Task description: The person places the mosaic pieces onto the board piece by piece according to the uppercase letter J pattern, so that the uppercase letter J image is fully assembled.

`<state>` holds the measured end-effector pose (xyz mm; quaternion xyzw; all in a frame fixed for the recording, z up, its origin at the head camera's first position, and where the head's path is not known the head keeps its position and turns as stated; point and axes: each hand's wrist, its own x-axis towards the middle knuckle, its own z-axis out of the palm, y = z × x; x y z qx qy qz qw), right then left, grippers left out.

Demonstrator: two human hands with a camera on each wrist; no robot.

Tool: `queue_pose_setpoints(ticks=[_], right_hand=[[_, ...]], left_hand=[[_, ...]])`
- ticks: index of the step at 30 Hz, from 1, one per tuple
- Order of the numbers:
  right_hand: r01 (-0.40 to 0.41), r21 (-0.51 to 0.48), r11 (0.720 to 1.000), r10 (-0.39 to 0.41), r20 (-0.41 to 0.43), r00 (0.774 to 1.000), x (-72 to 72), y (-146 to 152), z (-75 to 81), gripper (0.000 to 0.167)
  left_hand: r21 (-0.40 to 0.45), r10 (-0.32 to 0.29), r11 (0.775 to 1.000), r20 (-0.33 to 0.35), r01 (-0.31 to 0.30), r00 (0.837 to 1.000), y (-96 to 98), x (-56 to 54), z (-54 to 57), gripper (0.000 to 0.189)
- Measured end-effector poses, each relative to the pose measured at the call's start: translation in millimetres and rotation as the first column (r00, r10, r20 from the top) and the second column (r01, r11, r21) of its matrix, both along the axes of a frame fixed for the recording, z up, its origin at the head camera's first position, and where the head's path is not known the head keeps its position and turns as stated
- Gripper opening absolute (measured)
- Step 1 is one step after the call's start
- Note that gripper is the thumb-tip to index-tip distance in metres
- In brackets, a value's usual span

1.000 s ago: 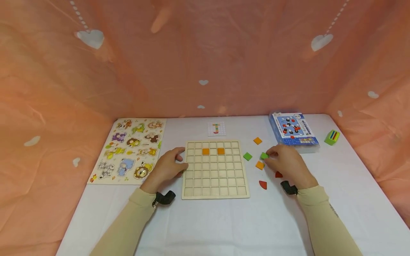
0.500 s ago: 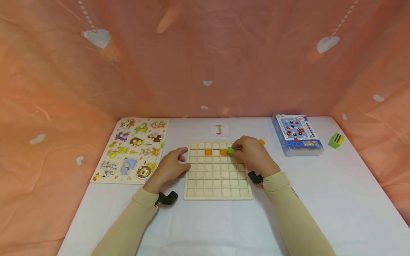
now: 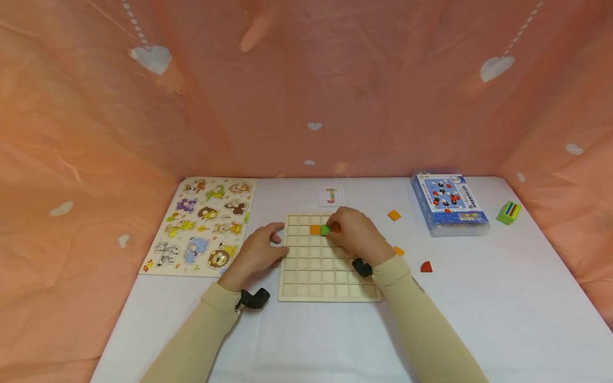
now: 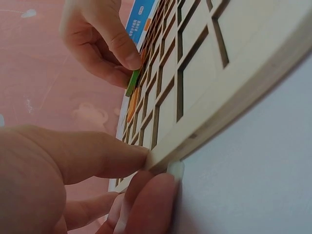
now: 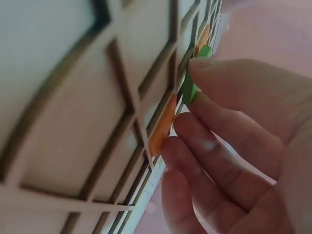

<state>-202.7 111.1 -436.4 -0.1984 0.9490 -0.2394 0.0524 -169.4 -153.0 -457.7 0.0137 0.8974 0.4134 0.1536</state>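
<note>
My right hand (image 3: 356,234) pinches a green square tile (image 3: 325,230) between thumb and forefinger, over the second row of a wooden grid board (image 3: 311,277). The right wrist view shows this green tile (image 5: 190,87) tilted on edge, close between two orange tiles. Left of it, one orange tile (image 3: 315,230) lies in its cell; the other orange tile (image 5: 163,127) sits under my curled fingers, mostly covered in the head view. At the board's left edge, my left hand (image 3: 258,247) holds the rim, its thumb (image 4: 131,158) on the frame and fingers against the side.
Right of the board lie loose orange tiles (image 3: 394,215) and a red quarter-round piece (image 3: 426,267). A small pattern card (image 3: 332,196) stands behind the board. An animal puzzle (image 3: 203,213) lies left; a boxed set (image 3: 450,202) and striped green block (image 3: 508,213) sit far right.
My right hand has picked up the green tile from right of the board and carried it left, over the gap between the orange tiles. My left hand stays at the board's edge.
</note>
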Motion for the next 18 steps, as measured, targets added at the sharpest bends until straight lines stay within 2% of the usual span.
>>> queue_pose_setpoints(ticks=[6,18], right_hand=[[-0.006,0.044,0.999,0.008,-0.031,1.0,-0.9,1.5,-1.2,0.019],[-0.004,0.047,0.999,0.005,-0.036,0.999,-3.6,0.2,-4.9,0.02]], left_hand=[[0.011,0.027,1.0,0.025,-0.027,0.999,3.3,0.9,0.4,0.07],[0.013,0.022,1.0,0.018,-0.022,1.0,2.3,-0.7,-0.2,0.07]])
